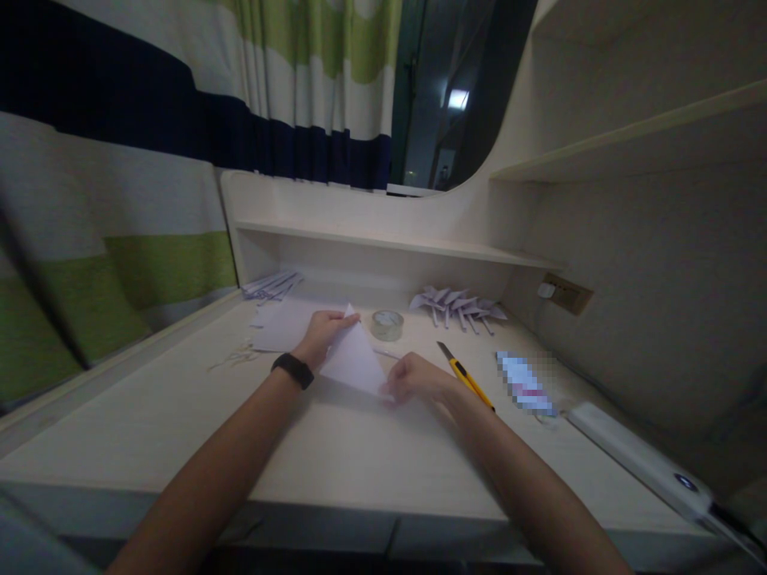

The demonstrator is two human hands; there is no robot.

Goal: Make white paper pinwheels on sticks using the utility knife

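A white sheet of paper (355, 359), folded into a triangle, lies on the pale desk (335, 447). My left hand (323, 331) pinches its far upper corner; a black band sits on that wrist. My right hand (416, 378) presses down on the sheet's near right corner with its fingers curled. Both hands touch the same sheet.
A roll of clear tape (387, 323) stands just behind the sheet. A yellow utility knife (466, 377) lies right of my right hand. Folded paper pieces (459, 305) sit at the back right, loose sheets (276, 315) at the back left, a white bar-shaped device (641, 457) at right.
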